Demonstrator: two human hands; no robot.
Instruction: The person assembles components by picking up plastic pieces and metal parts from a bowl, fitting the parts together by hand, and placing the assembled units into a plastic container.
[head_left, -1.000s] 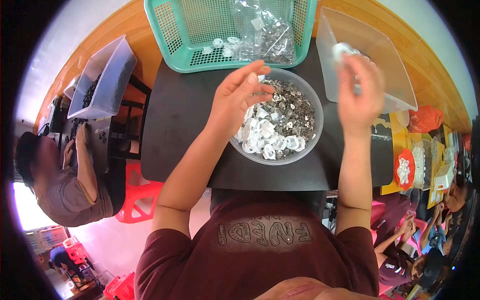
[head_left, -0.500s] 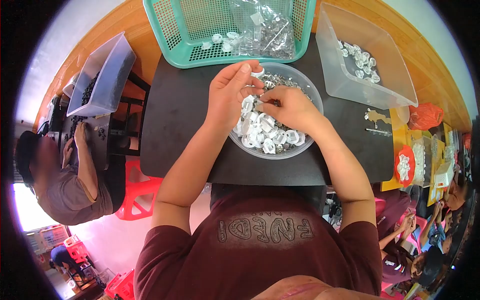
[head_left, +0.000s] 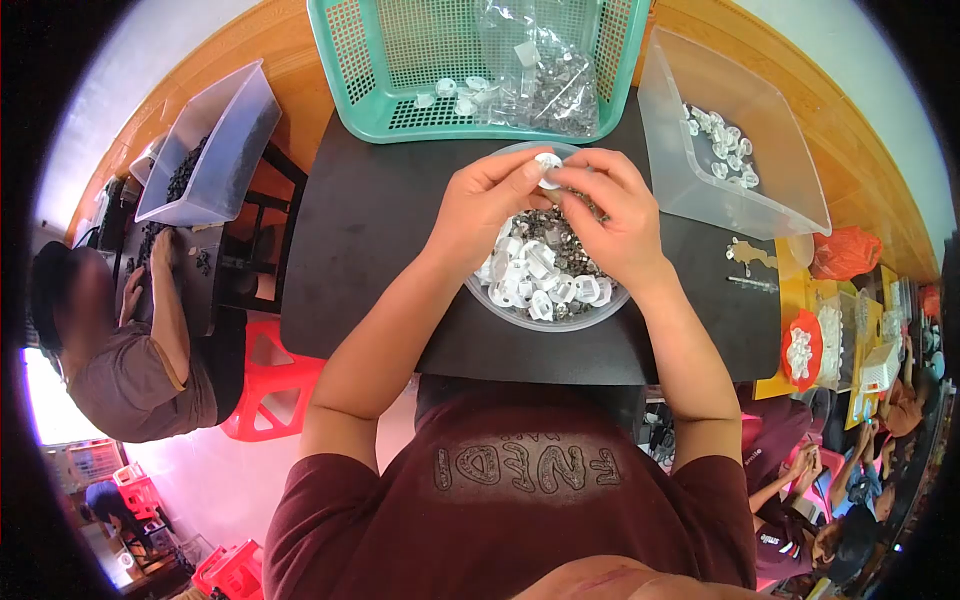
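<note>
Over the bowl, my left hand [head_left: 488, 205] pinches a small round white plastic part [head_left: 547, 168] between thumb and fingers. My right hand [head_left: 618, 215] meets it from the other side, thumb and fingertips closed at the part's edge; whatever they grip is too small to make out. Below both hands stands a clear round bowl [head_left: 497, 305]. White plastic parts [head_left: 535, 268] are heaped in its near left side, and small shiny metal pieces [head_left: 565, 240] fill the rest. My hands hide the bowl's far side.
A green basket [head_left: 400, 128] at the back holds a bag of metal pieces [head_left: 560, 90] and several white parts. A clear bin [head_left: 740, 200] with white parts stands right. At left, a person [head_left: 150, 370] works beside another bin [head_left: 215, 150]; more people sit at far right.
My right hand has risen out of the bowl to the left hand's fingertips. The white part now shows between the hands. The view has shifted slightly.
</note>
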